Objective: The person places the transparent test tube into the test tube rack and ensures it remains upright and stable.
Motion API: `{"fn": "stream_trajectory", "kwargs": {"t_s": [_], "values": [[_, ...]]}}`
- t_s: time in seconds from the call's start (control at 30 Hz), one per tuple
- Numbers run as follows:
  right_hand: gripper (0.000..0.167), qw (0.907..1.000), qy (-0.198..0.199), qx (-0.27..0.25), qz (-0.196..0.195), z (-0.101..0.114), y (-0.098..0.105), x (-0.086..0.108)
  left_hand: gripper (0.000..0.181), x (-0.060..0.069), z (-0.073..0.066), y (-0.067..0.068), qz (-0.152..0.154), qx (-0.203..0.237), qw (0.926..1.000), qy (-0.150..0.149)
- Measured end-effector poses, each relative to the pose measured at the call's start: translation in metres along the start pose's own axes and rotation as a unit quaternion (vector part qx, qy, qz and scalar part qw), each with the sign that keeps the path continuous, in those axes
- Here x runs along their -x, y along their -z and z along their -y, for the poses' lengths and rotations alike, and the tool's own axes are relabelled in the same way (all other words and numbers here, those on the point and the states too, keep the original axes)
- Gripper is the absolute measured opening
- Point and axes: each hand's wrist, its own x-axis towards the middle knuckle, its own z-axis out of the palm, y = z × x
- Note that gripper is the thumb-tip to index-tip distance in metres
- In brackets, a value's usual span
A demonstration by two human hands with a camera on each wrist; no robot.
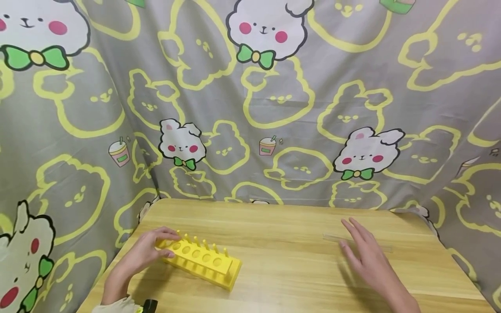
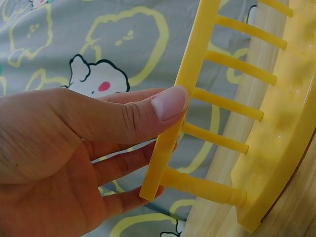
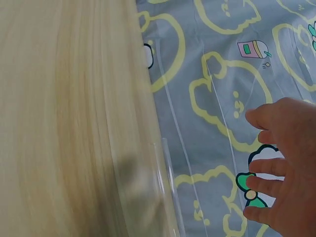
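A yellow rack (image 1: pixel 203 261) with a row of round holes and upright pegs stands at the left of the table. My left hand (image 1: pixel 146 250) grips its far-left end; in the left wrist view the thumb and fingers of that hand (image 2: pixel 98 133) pinch the rack's top plate (image 2: pixel 192 59). Over the right side of the table my right hand (image 1: pixel 372 261) is held with fingers extended, holding nothing. Beneath and beside it lies a thin clear rod or tube (image 1: pixel 332 237), which the right wrist view shows as a transparent strip (image 3: pixel 169 182), apart from the hand (image 3: pixel 286 168).
The wooden table (image 1: pixel 282 226) backs onto a grey curtain (image 1: pixel 274 113) with yellow outlines and white cartoon heads. A small black object (image 1: pixel 150 305) shows at the left sleeve, by the lower edge of the head view.
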Motion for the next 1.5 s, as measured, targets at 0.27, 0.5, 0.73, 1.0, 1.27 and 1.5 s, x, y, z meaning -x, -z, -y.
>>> {"fn": "stream_trajectory", "kwargs": {"t_s": [0.27,0.5,0.73,1.0,1.27,1.5], "values": [[0.065,0.9990,0.042,-0.002,-0.016,0.011,-0.013,-0.002,0.038,0.002,0.003,-0.001,0.008,0.017,0.9998,0.000],[0.066,0.9977,0.064,-0.006,-0.020,0.028,-0.022,-0.004,0.038,-0.001,0.003,-0.002,0.007,0.018,0.9998,-0.003],[0.063,0.9963,0.076,-0.039,0.002,0.050,-0.035,-0.004,0.038,0.006,0.004,-0.006,0.009,0.018,0.9998,-0.001],[0.063,0.9924,0.101,-0.065,0.028,0.076,-0.052,-0.009,0.039,0.009,0.002,-0.001,0.012,0.019,0.9997,0.006],[0.063,0.9886,0.117,-0.082,0.047,0.100,-0.068,-0.014,0.039,0.003,0.000,0.001,0.005,0.002,1.0000,-0.005],[0.060,0.9842,0.115,-0.113,0.072,0.119,-0.078,-0.022,0.039,0.001,0.002,-0.001,0.004,0.003,1.0000,-0.003]]}}
